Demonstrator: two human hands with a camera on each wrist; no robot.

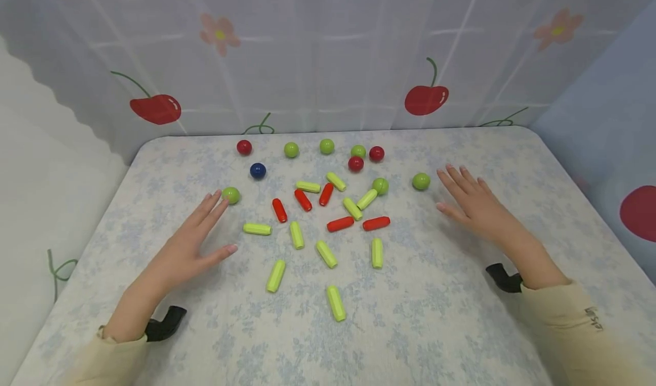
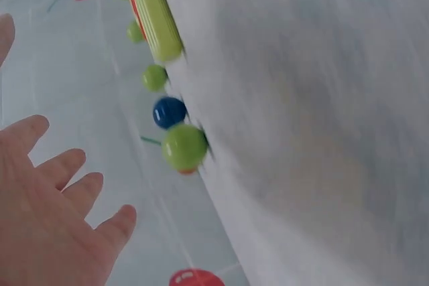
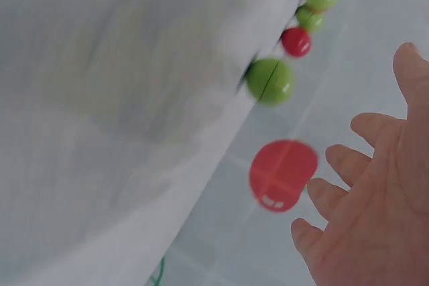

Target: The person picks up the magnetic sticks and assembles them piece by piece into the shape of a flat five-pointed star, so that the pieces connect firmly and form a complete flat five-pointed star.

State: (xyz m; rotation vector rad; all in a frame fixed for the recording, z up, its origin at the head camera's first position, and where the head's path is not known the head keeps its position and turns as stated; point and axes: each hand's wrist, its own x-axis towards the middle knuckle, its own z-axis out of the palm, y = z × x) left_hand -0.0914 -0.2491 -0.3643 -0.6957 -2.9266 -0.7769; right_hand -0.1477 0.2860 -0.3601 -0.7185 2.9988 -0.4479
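tablecloth, pale with a blue floral pattern. left hand raised above it, fingers straight and thumb apart, fingertips near the leftmost green ball but clear of it in the left wrist view. right hand likewise raised, fingers straight, thumb apart, just beside the rightmost green ball. between both hands, ten yellow-green ridged sticks and five red sticks, scattered. mostly toward the far edge, four more green balls, three red balls and a blue ball. behind, cherry-print curtain; beige sleeves near both wrists, black curved pieces beside them.
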